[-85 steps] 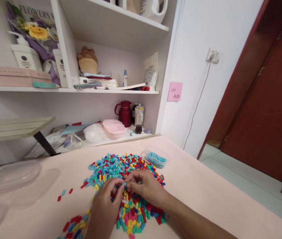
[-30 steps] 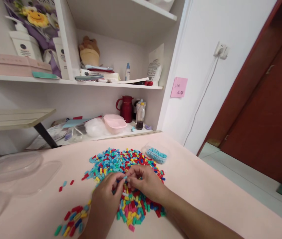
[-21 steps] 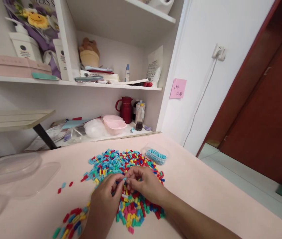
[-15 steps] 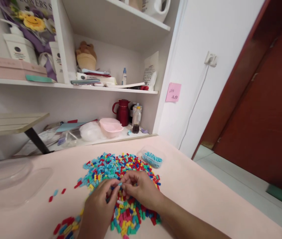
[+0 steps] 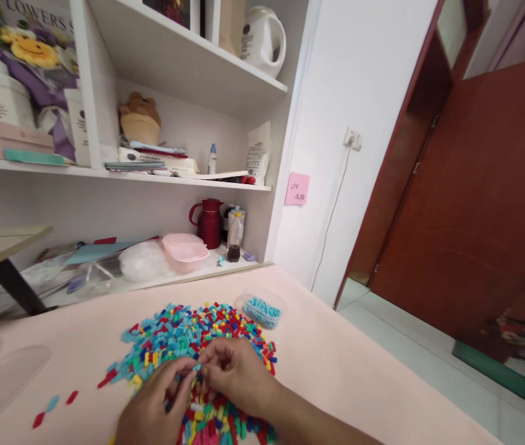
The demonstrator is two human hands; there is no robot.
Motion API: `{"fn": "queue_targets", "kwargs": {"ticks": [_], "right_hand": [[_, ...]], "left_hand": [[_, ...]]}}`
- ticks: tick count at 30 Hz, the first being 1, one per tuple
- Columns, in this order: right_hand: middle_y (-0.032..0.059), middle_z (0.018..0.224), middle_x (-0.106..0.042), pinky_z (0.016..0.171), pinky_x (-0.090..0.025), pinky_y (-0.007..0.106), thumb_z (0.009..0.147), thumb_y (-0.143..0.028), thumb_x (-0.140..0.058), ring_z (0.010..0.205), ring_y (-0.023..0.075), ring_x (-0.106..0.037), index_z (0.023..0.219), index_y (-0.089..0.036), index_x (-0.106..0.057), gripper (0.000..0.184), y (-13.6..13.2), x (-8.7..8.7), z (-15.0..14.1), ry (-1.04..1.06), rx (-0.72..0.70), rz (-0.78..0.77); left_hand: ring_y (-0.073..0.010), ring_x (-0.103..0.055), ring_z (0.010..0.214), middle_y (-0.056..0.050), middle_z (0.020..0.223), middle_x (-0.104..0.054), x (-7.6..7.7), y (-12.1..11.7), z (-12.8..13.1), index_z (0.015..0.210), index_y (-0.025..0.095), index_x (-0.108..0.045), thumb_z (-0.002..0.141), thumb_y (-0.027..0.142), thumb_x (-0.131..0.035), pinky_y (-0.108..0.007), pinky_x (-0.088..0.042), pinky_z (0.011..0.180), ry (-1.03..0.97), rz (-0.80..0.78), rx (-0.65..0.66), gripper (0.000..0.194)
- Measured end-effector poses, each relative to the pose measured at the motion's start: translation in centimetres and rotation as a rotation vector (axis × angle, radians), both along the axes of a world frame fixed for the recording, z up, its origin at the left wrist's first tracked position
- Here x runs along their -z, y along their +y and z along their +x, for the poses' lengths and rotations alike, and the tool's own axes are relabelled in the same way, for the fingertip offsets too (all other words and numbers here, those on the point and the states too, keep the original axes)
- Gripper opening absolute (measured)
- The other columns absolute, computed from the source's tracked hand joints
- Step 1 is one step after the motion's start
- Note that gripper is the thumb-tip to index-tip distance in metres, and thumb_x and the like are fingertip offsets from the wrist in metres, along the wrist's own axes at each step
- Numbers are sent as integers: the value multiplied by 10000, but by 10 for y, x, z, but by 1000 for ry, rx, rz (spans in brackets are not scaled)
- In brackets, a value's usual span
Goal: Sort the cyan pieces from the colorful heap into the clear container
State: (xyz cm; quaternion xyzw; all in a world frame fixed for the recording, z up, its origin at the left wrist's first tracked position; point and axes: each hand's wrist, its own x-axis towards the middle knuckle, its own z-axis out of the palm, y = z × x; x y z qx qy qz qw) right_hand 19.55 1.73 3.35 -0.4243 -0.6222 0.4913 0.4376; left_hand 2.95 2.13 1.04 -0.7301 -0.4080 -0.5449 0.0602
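Note:
Over a heap of small coloured plastic building bricks (image 5: 170, 330), my two hands meet fingertip to fingertip. Between them shows a tiny light blue brick (image 5: 196, 367), pinched by my left hand (image 5: 154, 398). My right hand (image 5: 237, 374) has thumb and forefinger closed at the same spot, touching the piece; its fingers partly hide what they grip. Just beyond the heap stands a clear plastic tub (image 5: 262, 309) with light blue bricks in it. A few loose bricks (image 5: 52, 403) lie apart at the left.
Clear plastic lids or trays (image 5: 7, 377) lie on the pink tabletop (image 5: 359, 383) at left. Behind stand a pink bowl (image 5: 184, 250), a dark red jug (image 5: 209, 224) and a bottle (image 5: 235, 238) under shelves. A white wall and a red-brown door (image 5: 470, 216) are at right.
The camera view has swung right and up, so everything appears shifted left and lower. Both hands stay together over the heap, still pinching at the light blue brick.

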Motion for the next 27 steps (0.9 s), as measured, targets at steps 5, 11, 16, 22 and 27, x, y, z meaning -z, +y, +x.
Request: {"fn": "queue_targets", "kwargs": {"ticks": [5, 11, 16, 22, 27], "right_hand": [[-44, 562, -601, 496, -453, 195, 750, -219, -591, 457, 92, -555, 818, -156, -662, 116, 1, 1, -1, 33, 20, 0], [-34, 571, -611, 482, -450, 199, 742, -210, -568, 440, 89, -547, 788, -154, -668, 124, 0, -2, -3, 80, 16, 2], [-33, 552, -606, 480, -448, 200, 743, -245, -582, 432, 86, -534, 772, -149, -651, 121, 0, -2, -5, 125, 4, -14], [-40, 557, -600, 492, -449, 207, 736, -339, -673, 460, 102, -552, 819, -168, -577, 212, -1, 0, -8, 200, -49, -36], [-33, 590, -608, 514, -438, 210, 651, -404, -803, 512, 121, -580, 845, -177, -571, 379, -7, -4, -7, 148, -71, 22]], "left_hand": [[-93, -699, 548, 63, 724, -758, -9, -2, -2, 822, 286, -683, 882, 508, -512, -114, -483, 432, 8, 6, 39, 286], [-93, -721, 616, 77, 791, -766, -3, 2, -6, 903, 300, -681, 857, 420, -576, -95, -524, 538, 46, -24, 60, 165], [-82, -709, 567, 82, 721, -757, -14, -2, -2, 835, 286, -680, 867, 423, -545, -77, -498, 485, -14, 25, 71, 196], [-95, -716, 599, 79, 781, -766, 1, 5, -10, 874, 303, -700, 801, 409, -598, -99, -514, 513, -36, -195, 74, 164], [-123, -711, 631, 76, 739, -745, 10, 8, -14, 912, 317, -663, 785, 372, -568, -154, -512, 516, -4, -489, 69, 167]]}}
